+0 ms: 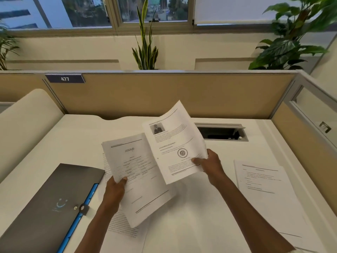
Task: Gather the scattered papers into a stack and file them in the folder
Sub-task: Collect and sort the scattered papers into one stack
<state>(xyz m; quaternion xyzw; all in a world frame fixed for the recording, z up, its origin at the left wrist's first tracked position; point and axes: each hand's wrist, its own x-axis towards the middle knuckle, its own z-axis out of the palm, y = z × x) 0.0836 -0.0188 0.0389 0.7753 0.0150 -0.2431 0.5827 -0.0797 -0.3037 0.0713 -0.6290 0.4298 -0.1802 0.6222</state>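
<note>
My left hand (114, 189) grips a printed sheet headed with a table (135, 172) by its left edge, lifted above the white desk (209, 216). My right hand (209, 165) pinches a second bundle of papers with a small photo and a round seal (175, 143) at its lower right corner, overlapping the first sheet. Another printed page (120, 229) lies flat on the desk under my left forearm. More papers (264, 181) lie at the right. A dark grey folder with a blue edge and a snap button (54, 201) lies closed at the left.
A tan cubicle partition (164, 92) walls the desk's far side, and a second panel (300, 136) closes the right. A cable hatch (222, 132) is open at the back right of the desk. A cream rounded divider (29, 114) stands at the left. Plants rise behind the partition.
</note>
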